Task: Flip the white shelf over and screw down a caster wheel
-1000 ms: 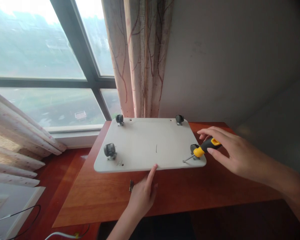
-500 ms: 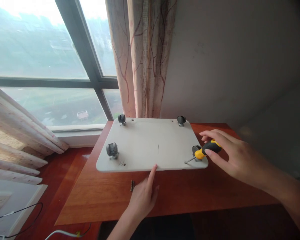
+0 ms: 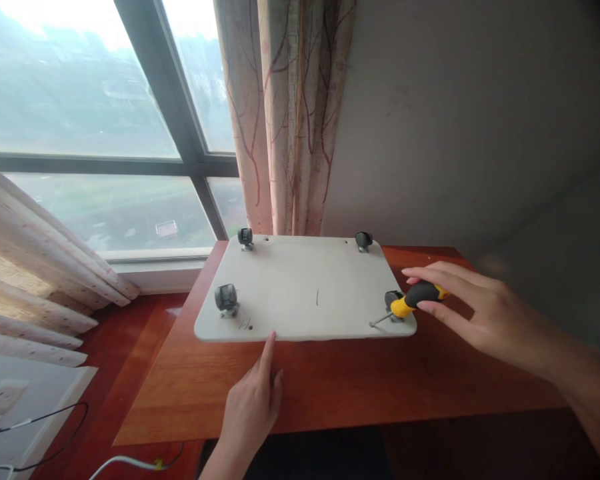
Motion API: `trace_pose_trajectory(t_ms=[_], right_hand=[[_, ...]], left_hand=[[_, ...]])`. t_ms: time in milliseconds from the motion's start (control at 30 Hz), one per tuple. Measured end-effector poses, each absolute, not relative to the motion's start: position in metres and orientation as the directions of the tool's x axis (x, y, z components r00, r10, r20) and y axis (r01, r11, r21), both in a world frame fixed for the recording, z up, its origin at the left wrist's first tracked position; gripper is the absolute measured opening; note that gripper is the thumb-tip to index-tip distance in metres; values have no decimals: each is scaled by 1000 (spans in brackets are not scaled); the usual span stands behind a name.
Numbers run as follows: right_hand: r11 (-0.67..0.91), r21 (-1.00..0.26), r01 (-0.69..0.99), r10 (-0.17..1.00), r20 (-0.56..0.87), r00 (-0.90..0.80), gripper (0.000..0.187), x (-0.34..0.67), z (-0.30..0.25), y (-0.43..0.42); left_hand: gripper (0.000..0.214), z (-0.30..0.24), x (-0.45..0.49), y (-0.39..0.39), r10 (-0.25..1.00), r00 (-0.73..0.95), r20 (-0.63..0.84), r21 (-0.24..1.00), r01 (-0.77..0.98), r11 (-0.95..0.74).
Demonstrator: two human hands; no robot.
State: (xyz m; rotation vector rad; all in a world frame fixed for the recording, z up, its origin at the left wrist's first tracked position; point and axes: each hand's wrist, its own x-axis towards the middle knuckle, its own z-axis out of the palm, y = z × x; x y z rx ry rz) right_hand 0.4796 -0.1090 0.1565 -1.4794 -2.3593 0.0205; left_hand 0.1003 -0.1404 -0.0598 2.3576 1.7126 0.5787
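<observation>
A yellow and black screwdriver (image 3: 404,305) slants down to the left, its tip at a hole near the front right corner of a white board (image 3: 300,280). My right hand (image 3: 473,307) grips the handle's end between thumb and fingers. My left hand (image 3: 253,390) holds nothing; its index finger stretches out to the board's front edge, the other fingers loosely bent. Black caster wheels stand up from the board's corners: front left (image 3: 226,300), back left (image 3: 245,238), back right (image 3: 364,241). Partly behind the screwdriver is the front right caster (image 3: 392,300).
The board lies on a reddish-brown wooden table (image 3: 330,380). Behind it hang a patterned curtain (image 3: 295,133) and a grey wall (image 3: 455,133). A window (image 3: 80,100) is at left. Cables (image 3: 125,461) and a wall socket (image 3: 3,398) show at lower left.
My left hand has slid left along the board's front edge and now covers the spot where small metal pieces lay on the table. My right hand has shifted slightly on the screwdriver handle.
</observation>
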Motion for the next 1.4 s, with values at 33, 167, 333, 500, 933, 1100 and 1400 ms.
trace_pose_trajectory(t_ms=[33,167,333,500,933,1100,1400], right_hand=[[445,-169,879,871,307,-382,41,478,156,-109],[397,-51,917,863,361,-354,42,469,153,-110],[350,-58,935,876,373,-305,40,459,150,-110],[398,-256,881,903,280,-327,45,458,160,-110],[271,-141,952,904,379,-201,32,461,151,-105],[289,-132,948,893,395,-217,30,455,151,-109],[270,-178,946,921,334,-200,31,458,155,-111]], left_hand=[[72,-60,101,-140,942,265,204,368,871,-325],[71,-61,99,-139,946,269,182,383,867,-320],[71,-58,97,-139,950,274,152,375,873,-312],[73,-57,97,-139,951,277,141,387,868,-310],[69,-54,95,-138,948,284,146,405,857,-319],[73,-56,95,-138,946,287,149,402,857,-323],[75,-56,95,-138,943,289,162,439,835,-332]])
